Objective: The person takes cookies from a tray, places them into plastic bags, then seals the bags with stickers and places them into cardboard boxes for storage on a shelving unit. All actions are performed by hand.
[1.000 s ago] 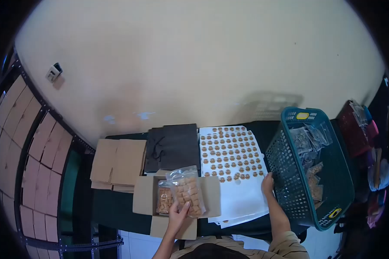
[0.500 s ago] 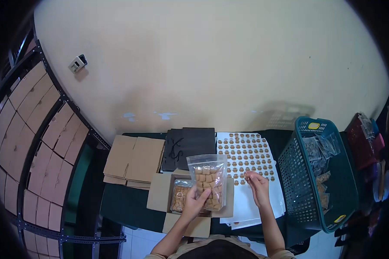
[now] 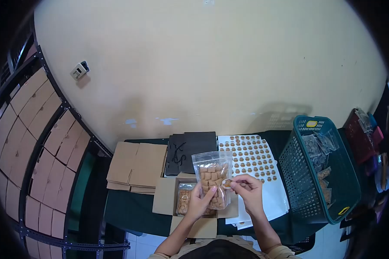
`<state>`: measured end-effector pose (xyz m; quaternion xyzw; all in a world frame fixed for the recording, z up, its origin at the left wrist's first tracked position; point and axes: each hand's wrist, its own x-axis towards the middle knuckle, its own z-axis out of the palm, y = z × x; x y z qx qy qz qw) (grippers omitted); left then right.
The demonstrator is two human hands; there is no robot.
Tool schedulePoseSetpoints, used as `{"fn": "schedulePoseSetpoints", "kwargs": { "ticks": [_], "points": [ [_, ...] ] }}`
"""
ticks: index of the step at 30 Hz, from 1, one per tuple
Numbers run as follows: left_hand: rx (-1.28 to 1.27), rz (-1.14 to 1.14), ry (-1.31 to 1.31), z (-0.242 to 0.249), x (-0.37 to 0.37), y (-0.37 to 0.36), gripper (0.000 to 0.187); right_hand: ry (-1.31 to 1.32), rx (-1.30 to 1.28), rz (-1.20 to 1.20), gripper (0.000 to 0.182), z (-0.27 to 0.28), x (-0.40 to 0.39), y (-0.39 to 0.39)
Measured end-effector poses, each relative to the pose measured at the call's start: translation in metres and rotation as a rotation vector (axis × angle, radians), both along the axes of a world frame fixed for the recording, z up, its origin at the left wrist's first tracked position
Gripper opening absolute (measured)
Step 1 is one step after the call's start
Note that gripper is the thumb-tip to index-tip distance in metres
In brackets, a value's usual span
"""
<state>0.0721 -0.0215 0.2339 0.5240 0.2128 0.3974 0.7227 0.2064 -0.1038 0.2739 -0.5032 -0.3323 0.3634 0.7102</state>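
My left hand grips the lower left side of a clear zip pouch filled with brown pillow-shaped snacks. My right hand pinches a small round sticker by its edge, at the right side of the pouch front. Below the pouch stands an open cardboard box with a filled pouch inside; the held pouch hides part of it. Sheets of round brown stickers lie right of the box.
Flat cardboard pieces and a black stack lie at the back left. A green basket with small packets stands right. Boxes fill a metal shelf on the left. A red container is far right.
My right hand has moved left from the sticker sheet to the pouch, with a sticker now visible in its fingers. The whole view has shifted slightly.
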Motion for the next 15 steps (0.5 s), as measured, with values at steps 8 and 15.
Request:
{"fn": "schedulePoseSetpoints", "kwargs": {
  "ticks": [8, 15],
  "points": [
    [-0.002, -0.019, 0.06, 0.009, -0.008, 0.002, 0.031, -0.068, 0.055, 0.013, 0.013, 0.001, -0.017, 0.009],
    [0.033, -0.008, 0.039, -0.001, -0.011, 0.007, 0.034, -0.303, -0.018, -0.017, 0.022, 0.01, -0.024, 0.012]
  ]
}}
